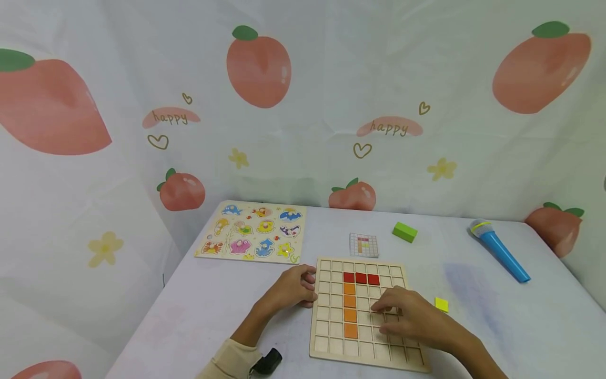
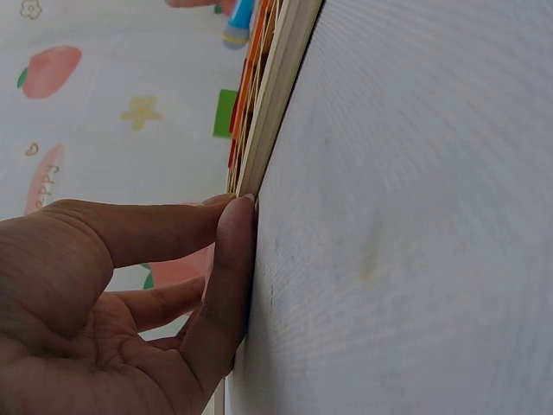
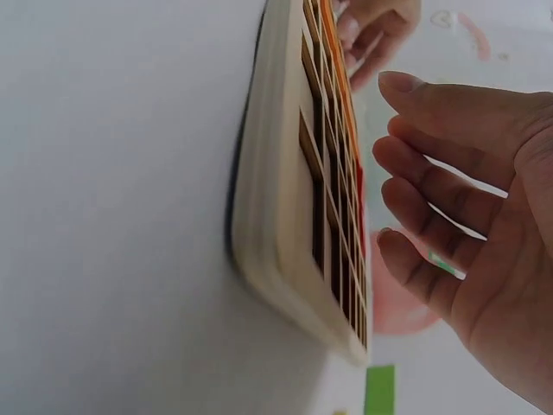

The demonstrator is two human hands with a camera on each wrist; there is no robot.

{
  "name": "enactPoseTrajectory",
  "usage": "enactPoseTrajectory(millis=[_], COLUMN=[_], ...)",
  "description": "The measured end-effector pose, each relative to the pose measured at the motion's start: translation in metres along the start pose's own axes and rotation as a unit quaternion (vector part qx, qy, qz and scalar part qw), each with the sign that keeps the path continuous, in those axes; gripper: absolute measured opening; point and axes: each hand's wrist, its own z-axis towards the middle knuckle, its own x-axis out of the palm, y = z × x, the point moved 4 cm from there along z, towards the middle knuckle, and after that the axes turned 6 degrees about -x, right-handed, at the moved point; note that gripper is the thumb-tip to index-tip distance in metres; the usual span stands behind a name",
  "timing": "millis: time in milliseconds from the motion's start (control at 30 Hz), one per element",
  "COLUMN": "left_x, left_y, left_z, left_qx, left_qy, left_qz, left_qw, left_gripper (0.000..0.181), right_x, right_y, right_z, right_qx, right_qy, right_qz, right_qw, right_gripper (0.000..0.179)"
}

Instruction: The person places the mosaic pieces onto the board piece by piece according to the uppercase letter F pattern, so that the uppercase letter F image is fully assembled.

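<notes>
A square wooden grid board (image 1: 336, 346) lies on the white table. Three red tiles (image 1: 361, 278) form a row near its far side, and several orange tiles (image 1: 350, 301) run down from the leftmost red one, like an upside-down L. My left hand (image 1: 293, 288) is at the board's left edge; in the left wrist view its thumb and a finger (image 2: 233, 251) pinch that edge. Over the board's right half hovers my right hand (image 1: 412, 318), fingers loosely bent and apart. In the right wrist view nothing sits between those fingers (image 3: 432, 216).
Behind the board lies a small pattern card (image 1: 363, 245), with a green block (image 1: 404, 232) to its right. A yellow tile (image 1: 441, 304) is beside my right hand. A blue microphone (image 1: 504, 255) lies far right, a sea-animal puzzle (image 1: 203, 256) back left. A printed curtain (image 1: 312, 131) hangs behind.
</notes>
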Motion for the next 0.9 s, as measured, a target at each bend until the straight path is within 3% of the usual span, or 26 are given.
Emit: enactPoseTrajectory(millis=[133,500,700,900], left_x=[0.0,0.001,0.001,0.001], left_y=[0.002,0.002,0.001,0.002], left_z=[0.001,0.0,0.0,0.0], left_qx=[0.002,-0.002,-0.002,-0.003], left_qy=[0.002,0.003,0.003,0.004], left_qz=[-0.004,-0.009,-0.006,-0.005], left_qw=[1.0,1.0,1.0,1.0], left_gripper=[0.063,0.063,0.062,0.062], right_x=[-0.006,-0.021,-0.03,-0.037], right_y=[-0.008,-0.027,-0.036,-0.044], right_z=[-0.009,-0.036,-0.048,-0.058], right_qx=[0.027,0.039,0.082,0.095], right_qy=[-0.006,-0.05,-0.065,-0.079], right_qz=[0.011,-0.012,-0.027,-0.034], right_qw=[0.9996,0.9979,0.9942,0.9917], right_gripper=[0.032,0.037,0.041,0.044])
